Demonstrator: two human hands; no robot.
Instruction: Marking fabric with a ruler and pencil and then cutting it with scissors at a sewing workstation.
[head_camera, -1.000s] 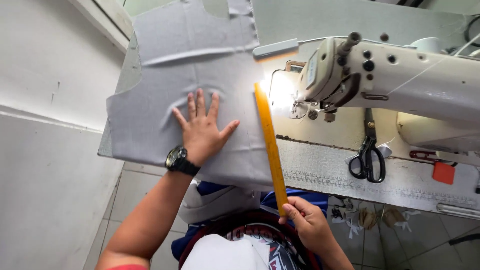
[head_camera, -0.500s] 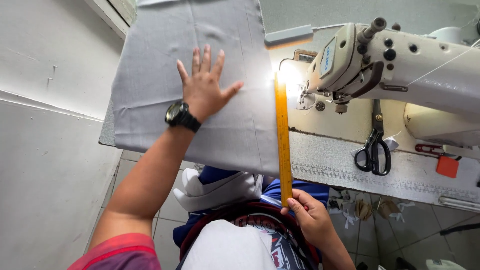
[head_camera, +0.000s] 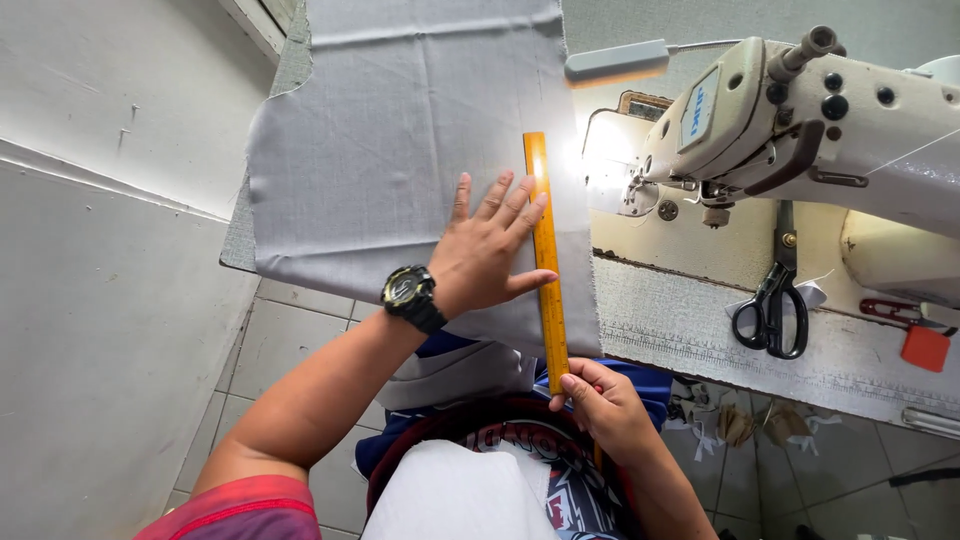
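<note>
A grey piece of fabric (head_camera: 400, 150) lies flat on the sewing table and hangs over its near edge. My left hand (head_camera: 490, 250), with a black watch on the wrist, presses flat on the fabric, fingers spread and touching the left side of a long yellow ruler (head_camera: 545, 250). The ruler lies along the fabric's right edge, pointing away from me. My right hand (head_camera: 600, 400) pinches the ruler's near end below the table edge.
A cream sewing machine (head_camera: 800, 120) stands to the right with its lamp lit. Black scissors (head_camera: 772, 305) lie on the table beside it, with a red object (head_camera: 925, 345) further right. A white wall (head_camera: 100, 200) is at the left. Fabric scraps lie on the tiled floor.
The ruler has swung from a tilt to lie straight along the fabric's right edge. My left hand slid right and nearer until its fingers touch the ruler.
</note>
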